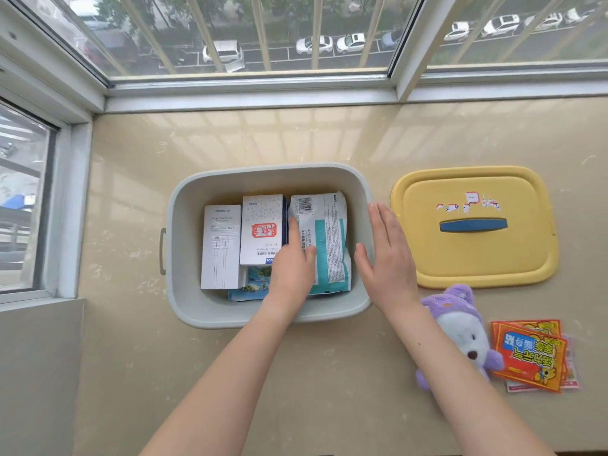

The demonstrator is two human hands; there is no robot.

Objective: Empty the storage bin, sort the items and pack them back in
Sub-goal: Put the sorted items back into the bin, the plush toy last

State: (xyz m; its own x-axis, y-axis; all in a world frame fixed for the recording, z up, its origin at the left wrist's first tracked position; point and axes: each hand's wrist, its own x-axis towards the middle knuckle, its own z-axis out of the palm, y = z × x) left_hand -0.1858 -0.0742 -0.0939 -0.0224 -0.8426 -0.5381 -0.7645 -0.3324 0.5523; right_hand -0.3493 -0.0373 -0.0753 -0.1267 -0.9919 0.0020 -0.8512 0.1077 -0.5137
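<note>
A grey storage bin (184, 225) sits on the beige sill in the middle of the view. Inside lie a tall white cable box (219, 248), a white box with a red stamp (261, 225), a white and teal packet (329, 245) and a blue printed pack (250, 286) underneath. My left hand (292, 264) reaches into the bin and rests flat on the teal packet's left edge, fingers together. My right hand (388, 258) hovers open over the bin's right rim, fingers spread, holding nothing.
The yellow lid (473, 258) with a blue handle lies right of the bin. A purple and white plush toy (460, 330) and several red-orange packets (533, 357) lie at the near right. Window frames border the sill at the back and left.
</note>
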